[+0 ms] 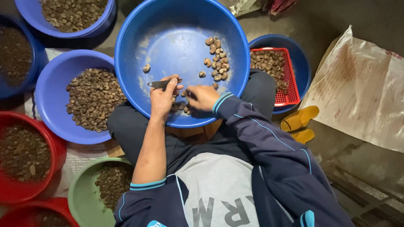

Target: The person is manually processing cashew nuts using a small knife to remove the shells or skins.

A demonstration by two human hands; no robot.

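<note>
Two hands meet at the near rim of the big blue basin (168,25) resting on my lap, where I sit among sorted tubs. My left hand (163,97) is closed around a small grey blade (158,84), thumb pressed along it so the tip points away from me, while my right hand (203,97) is curled over a few nuts (182,105) at the basin's near edge, fingers pinched; whether one nut is actually gripped I cannot tell. The hands sit close together, almost touching, seemingly so blade and nut come together over the basin and scraps fall inside it. A loose cluster of pale kernels (216,56) lies apart on the basin's far right, with a single one (146,68) off to the left. Around me, within arm's reach, stand a lavender-blue tub (50,71) of dark nuts on my left, a green bowl (80,193) and red tubs (54,147) nearer my hip, and a red basket (290,80) set inside a blue bowl on my right. Yellow sandals (299,120) rest beside a spread-out sack (362,88).
</note>
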